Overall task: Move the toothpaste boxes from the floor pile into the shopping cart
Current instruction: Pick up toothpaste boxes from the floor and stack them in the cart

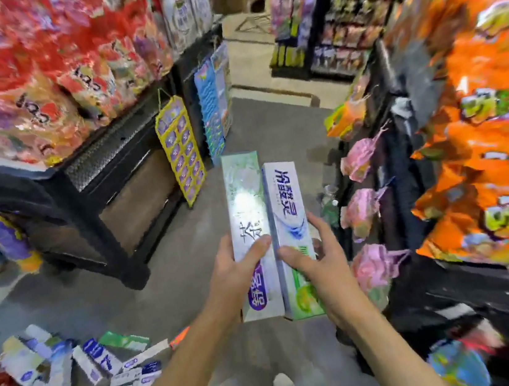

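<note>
Left hand [235, 268] grips a purple-labelled toothpaste box [249, 226], thumb on top. Right hand [315, 257] grips a green-ended toothpaste box [289, 220] touching beside it. Both held above the floor [166, 269]. Floor pile [61, 380] lower left. Snack shelves [481, 130] right.

Bright, even indoor light from overhead. A white glare patch is seen on the left toothpaste box [249, 226]. Heavy motion blur and blocky smearing are seen toward all edges, worst on the orange bags [495, 135] at right and the red bags [35, 59] far left. Wide-angle bending is seen at the borders. Shadows are soft.
</note>
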### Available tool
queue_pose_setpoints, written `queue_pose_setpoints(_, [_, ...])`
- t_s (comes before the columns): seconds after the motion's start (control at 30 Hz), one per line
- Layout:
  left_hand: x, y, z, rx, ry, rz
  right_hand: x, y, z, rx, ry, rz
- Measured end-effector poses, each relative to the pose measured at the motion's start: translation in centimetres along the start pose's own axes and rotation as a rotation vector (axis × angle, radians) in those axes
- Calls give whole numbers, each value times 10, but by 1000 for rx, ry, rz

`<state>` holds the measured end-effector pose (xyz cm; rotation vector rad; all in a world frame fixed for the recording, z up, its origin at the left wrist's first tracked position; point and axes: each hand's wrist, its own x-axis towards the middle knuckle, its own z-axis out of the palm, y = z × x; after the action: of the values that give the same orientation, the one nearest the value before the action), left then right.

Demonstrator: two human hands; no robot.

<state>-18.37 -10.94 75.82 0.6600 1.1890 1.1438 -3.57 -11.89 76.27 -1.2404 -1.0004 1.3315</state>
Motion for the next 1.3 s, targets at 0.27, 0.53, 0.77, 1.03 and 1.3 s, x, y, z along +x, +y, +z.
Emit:
queue_pose_setpoints(0.27, [-51, -26, 85, 271, -592, -196, -129, -8, -66, 64, 608, -73])
queue_pose_setpoints(0.53, [-155, -94, 183, 343, -1048, -319, -284, 1, -137, 168, 1086, -54])
queue_pose_setpoints(0.77, [-241, -167, 252, 554, -1232, -335, -402, 22, -205, 280, 1354, -98])
queue_pose_setpoints(1.03, [-328, -253, 336, 694, -1219, -313, -515, 44, -312, 281, 1419, -67])
queue_pose_setpoints(1.3, [-350, -306, 410, 704, -1155, -332, -535, 56, -416, 251, 1333, 3])
